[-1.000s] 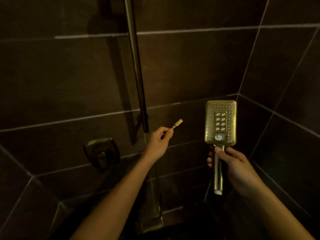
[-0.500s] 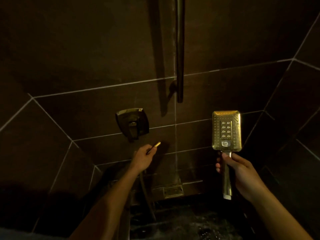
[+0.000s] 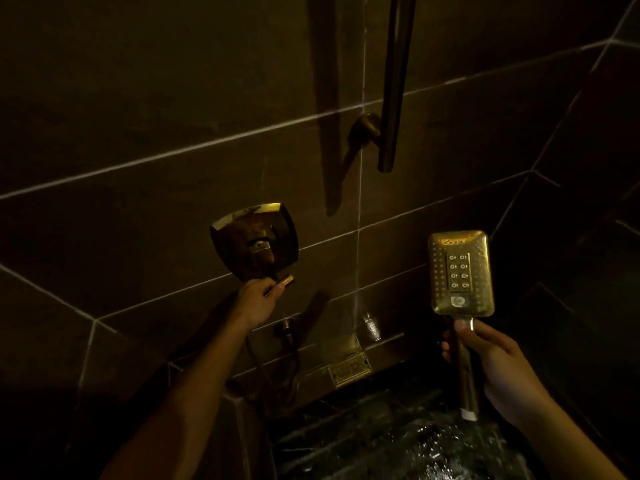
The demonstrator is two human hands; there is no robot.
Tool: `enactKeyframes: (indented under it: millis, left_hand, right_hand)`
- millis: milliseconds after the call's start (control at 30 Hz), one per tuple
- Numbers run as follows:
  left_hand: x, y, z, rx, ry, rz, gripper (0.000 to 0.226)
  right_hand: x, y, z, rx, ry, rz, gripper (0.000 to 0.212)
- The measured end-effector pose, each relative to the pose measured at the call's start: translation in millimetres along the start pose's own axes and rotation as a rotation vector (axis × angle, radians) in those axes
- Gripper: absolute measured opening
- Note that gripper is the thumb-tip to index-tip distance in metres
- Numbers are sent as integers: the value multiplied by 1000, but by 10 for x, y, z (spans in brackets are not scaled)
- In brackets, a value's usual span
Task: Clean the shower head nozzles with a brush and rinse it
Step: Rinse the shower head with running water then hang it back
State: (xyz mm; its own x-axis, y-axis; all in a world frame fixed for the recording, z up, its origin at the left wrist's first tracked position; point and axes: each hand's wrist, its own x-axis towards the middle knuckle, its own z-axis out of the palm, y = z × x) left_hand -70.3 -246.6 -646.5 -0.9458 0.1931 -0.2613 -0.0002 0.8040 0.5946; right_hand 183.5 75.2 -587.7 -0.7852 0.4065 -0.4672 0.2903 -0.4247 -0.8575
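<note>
A gold rectangular shower head (image 3: 460, 273) stands upright at the right, its nozzle face turned toward me. My right hand (image 3: 498, 368) is shut around its handle below the head. My left hand (image 3: 258, 301) holds a thin gold-tipped stick, perhaps the hose end or a small brush (image 3: 282, 284); which one I cannot tell. That tip sits just under the square gold valve plate (image 3: 256, 240) on the wall, close to its lower edge.
Dark tiled walls meet in a corner at the right. A vertical slide bar (image 3: 394, 81) ends above the valve. A hose outlet (image 3: 285, 327) with a hanging hose sits below my left hand. A gold drain plate (image 3: 348, 370) and the wet dark floor (image 3: 398, 445) lie lower down.
My view has swung left and down, bringing the valve plate toward the middle. My left hand has dropped from near the slide bar to just under the valve. The shower head stays upright in my right hand.
</note>
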Motion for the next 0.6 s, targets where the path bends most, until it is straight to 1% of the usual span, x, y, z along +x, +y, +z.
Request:
enactKeyframes:
  millis: [167,300,400,600]
  left_hand:
    - [107,32,-26,43,-32,23,33]
    - [82,69,-86,43,-11,-6,31]
    - [31,70,-124,48,-24,-31,30]
    - [-44,106,-174,41,-48,-28,32]
  right_hand:
    - [-86,187,67,42,68,-9,19]
    - [-98,279,73,58,63,18,21]
    - [-100,315,80,80,45,37,21]
    - [-93,340,91,116,29,52,19]
